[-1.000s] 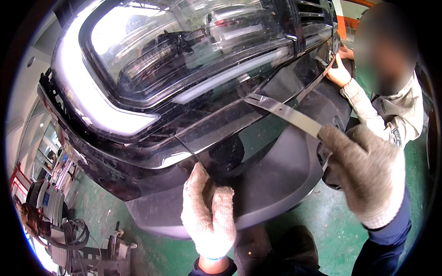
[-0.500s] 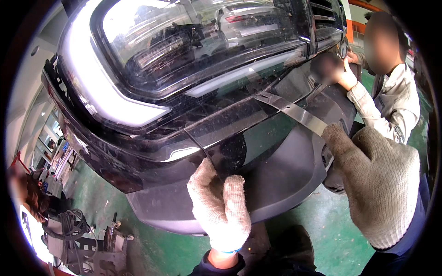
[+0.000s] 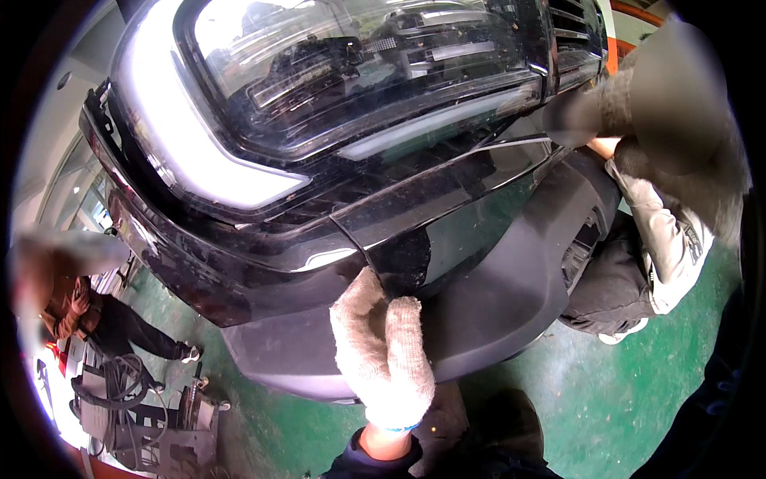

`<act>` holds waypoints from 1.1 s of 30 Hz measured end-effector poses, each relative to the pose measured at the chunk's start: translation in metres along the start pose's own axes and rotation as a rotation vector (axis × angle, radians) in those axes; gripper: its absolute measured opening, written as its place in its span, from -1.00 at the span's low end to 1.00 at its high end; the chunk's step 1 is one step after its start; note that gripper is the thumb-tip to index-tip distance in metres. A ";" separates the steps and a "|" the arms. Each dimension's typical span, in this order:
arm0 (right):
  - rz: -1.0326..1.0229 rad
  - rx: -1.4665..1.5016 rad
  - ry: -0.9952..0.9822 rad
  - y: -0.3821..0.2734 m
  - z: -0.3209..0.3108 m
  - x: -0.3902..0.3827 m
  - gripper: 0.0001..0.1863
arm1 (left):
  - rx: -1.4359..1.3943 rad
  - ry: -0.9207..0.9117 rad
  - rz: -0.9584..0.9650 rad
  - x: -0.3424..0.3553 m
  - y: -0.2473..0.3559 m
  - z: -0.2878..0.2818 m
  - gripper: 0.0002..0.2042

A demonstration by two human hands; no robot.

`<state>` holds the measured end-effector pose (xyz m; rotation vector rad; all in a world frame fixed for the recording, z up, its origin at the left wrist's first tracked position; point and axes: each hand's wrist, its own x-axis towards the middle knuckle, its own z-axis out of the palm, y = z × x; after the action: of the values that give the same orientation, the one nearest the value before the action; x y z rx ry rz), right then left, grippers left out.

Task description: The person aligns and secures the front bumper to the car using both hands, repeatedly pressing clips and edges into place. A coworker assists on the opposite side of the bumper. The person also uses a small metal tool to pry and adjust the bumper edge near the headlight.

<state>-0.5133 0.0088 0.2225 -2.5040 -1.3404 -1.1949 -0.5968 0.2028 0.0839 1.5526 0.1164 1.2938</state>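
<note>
My left hand (image 3: 381, 351), in a pale knitted glove, sits low on a car's black front bumper (image 3: 287, 259). Its fingers close around the lower end of a thin dark strip (image 3: 351, 237) that runs up over the bumper. Far up at the right, my gloved right hand (image 3: 682, 152) is partly blurred. It is around the end of a flat metal pry bar (image 3: 515, 145), which shows almost edge-on with its far end at the gap below the headlight (image 3: 279, 96). A grey lower trim piece (image 3: 495, 303) curves beneath the bumper.
A co-worker in a light jacket (image 3: 662, 239) and dark trousers crouches at the right, partly behind my right arm. At the left another person (image 3: 120, 319) stands beside a cart (image 3: 163, 439) with coiled cables (image 3: 120, 387). Green floor (image 3: 598, 383) lies below.
My right hand has swung up and to the right, and the pry bar has turned edge-on. My left hand stays nearly in place. The person at the left now shows more fully.
</note>
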 end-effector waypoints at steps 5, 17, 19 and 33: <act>-0.027 0.059 0.017 -0.003 0.013 0.001 -0.58 | 0.071 0.016 0.046 0.001 -0.009 -0.006 -0.65; 0.182 0.054 0.033 -0.023 0.023 -0.045 -0.45 | 0.090 0.094 0.026 -0.001 -0.011 0.005 -0.69; 0.201 0.074 0.053 -0.025 0.031 -0.051 -0.43 | 0.080 0.084 0.027 -0.001 -0.008 0.007 -0.69; 0.277 0.186 0.120 -0.030 0.066 -0.069 -0.38 | 0.032 0.030 0.037 -0.003 -0.014 0.003 -0.67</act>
<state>-0.5173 0.0060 0.1224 -2.3503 -0.9870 -1.0872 -0.5881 0.2052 0.0722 1.5700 0.1284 1.3505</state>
